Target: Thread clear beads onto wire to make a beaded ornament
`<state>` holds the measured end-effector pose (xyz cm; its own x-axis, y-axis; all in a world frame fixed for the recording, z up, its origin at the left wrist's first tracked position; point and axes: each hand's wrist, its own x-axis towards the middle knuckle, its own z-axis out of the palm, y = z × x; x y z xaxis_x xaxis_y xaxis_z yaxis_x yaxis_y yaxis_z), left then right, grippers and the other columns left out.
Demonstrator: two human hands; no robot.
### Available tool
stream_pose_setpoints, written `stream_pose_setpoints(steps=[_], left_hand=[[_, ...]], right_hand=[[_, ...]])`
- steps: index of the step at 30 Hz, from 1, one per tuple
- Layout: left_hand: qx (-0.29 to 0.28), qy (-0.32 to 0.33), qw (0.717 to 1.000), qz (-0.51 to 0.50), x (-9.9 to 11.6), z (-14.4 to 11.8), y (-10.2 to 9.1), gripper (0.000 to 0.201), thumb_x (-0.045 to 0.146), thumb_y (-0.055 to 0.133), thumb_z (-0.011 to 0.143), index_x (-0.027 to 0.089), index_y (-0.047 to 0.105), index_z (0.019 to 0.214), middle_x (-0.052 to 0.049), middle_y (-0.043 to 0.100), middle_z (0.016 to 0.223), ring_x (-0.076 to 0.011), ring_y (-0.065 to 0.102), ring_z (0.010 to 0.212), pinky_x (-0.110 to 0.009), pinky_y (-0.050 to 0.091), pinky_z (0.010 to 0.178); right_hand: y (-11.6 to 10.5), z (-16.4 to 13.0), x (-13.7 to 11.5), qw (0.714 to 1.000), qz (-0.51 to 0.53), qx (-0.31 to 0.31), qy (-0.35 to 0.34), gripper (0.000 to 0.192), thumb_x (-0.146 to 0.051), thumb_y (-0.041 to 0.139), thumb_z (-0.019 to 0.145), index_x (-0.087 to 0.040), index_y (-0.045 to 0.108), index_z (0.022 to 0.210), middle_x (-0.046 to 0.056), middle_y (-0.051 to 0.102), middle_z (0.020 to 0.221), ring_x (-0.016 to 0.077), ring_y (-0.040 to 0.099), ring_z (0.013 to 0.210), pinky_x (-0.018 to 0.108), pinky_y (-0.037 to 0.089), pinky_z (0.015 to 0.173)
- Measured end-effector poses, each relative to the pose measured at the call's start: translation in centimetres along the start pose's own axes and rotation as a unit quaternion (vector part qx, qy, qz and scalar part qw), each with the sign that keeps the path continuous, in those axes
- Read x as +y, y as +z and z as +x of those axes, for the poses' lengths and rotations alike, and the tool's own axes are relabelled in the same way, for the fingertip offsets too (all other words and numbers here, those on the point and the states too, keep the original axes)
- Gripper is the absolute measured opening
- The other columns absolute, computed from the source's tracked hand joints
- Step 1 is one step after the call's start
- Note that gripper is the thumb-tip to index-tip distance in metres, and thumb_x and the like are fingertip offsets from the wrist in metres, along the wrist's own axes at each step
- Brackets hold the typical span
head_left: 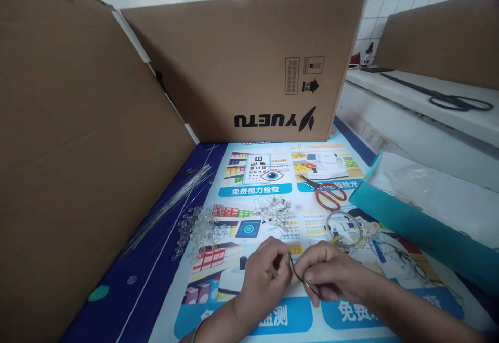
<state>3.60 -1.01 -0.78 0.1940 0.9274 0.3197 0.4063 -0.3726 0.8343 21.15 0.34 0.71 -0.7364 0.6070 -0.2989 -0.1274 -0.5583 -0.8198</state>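
Note:
Close together over the printed table cover, both hands pinch a thin black cord (pixel 293 266). My left hand (pixel 265 275) is closed on its upper part. Thumb and fingers of my right hand (pixel 331 273) grip it lower down, and its end sticks out below them, looking shiny. Beyond my left hand lie clear round beads (pixel 198 228) in a loose spread. A small heap of clear beads with dark wires (pixel 275 210) sits just past the hands. Near my right hand are a coil of clear line (pixel 343 229) and tangled dark strands (pixel 401 260).
Scissors with red handles (pixel 329 193) lie behind the coil. Thin straight wires (pixel 171 202) rest along the left side. A teal box (pixel 421 223) bounds the right. Cardboard panels (pixel 241 73) wall off the back and left. Large black scissors (pixel 448 96) are on a white ledge.

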Motion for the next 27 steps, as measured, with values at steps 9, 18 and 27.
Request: stream_pose_setpoints(steps=[9, 18, 27], left_hand=[[-0.247, 0.024, 0.967, -0.057, 0.1, 1.7, -2.3, 0.011, 0.018, 0.051, 0.080, 0.017, 0.061, 0.077, -0.003, 0.061, 0.072, -0.0122, 0.054, 0.066, -0.022, 0.040, 0.060], [0.089, -0.132, 0.987, 0.006, -2.8, 4.1, -1.9, 0.029, 0.034, 0.056, 0.078, 0.016, 0.060, 0.100, -0.002, 0.059, 0.075, -0.0113, 0.053, 0.063, -0.022, 0.044, 0.060], [0.025, -0.011, 0.990, 0.141, -2.9, 2.5, -0.2, 0.028, 0.021, 0.048, 0.084, 0.020, 0.054, 0.111, -0.003, 0.060, 0.083, -0.0111, 0.055, 0.069, -0.024, 0.046, 0.067]], right_hand=[[-0.3, -0.3, -0.6, 0.985, -0.173, -0.029, 0.000, 0.053, -0.050, 0.056, 0.077, -0.014, 0.059, 0.115, -0.007, 0.046, 0.040, 0.0028, 0.038, 0.029, 0.013, 0.027, 0.032], [-1.6, 0.9, -0.1, 0.971, -0.173, 0.163, -0.041, 0.046, -0.047, 0.051, 0.080, -0.015, 0.062, 0.111, -0.006, 0.048, 0.043, 0.0027, 0.031, 0.030, 0.014, 0.024, 0.031], [-2.5, 1.9, -0.1, 0.963, -0.117, 0.219, -0.109, 0.039, -0.042, 0.054, 0.080, -0.013, 0.062, 0.104, -0.003, 0.052, 0.057, 0.0021, 0.033, 0.036, 0.017, 0.023, 0.036]])
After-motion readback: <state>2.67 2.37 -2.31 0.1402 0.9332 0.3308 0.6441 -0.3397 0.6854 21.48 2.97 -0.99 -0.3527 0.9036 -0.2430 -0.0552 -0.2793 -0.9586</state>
